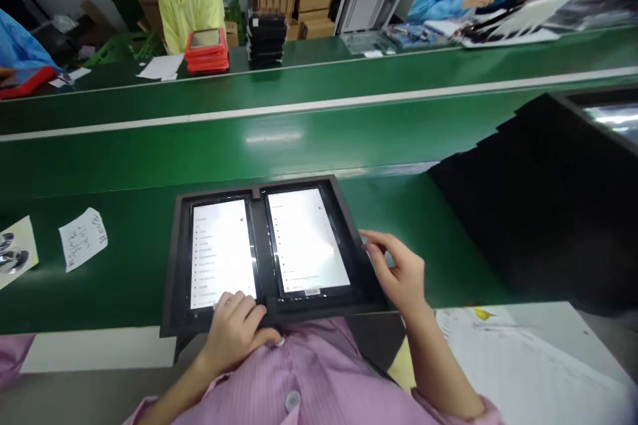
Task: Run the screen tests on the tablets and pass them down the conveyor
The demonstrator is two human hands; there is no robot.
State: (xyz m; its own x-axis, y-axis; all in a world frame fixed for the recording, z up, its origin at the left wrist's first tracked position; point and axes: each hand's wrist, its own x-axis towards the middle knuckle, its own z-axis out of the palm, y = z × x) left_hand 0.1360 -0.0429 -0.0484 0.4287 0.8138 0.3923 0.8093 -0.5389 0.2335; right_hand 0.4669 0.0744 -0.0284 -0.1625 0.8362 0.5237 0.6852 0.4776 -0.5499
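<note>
Spreading beyond left hand point(236, 329) and right hand point(401, 272), green table point(399, 206). Dark stack point(538, 212) well right of right hand. Black tray point(264, 272) mostly between hands. Inside: left tablet point(222, 252), screen lit, just ahead of left hand; right tablet point(306, 239), also lit, between hands. Left hand half open, fingers bent over left tablet's lower edge, thumb spread; grip unclear. Right hand partly open, thumb and forefinger slightly parted at tray's right rim. Handwritten note point(84, 239) well left of left hand.

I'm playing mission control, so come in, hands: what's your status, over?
Left hand at near edge of black tray, right hand by its right edge. Left tablet, right tablet inside, screens lit. Left hand overlaps left tablet's bottom edge.
</note>
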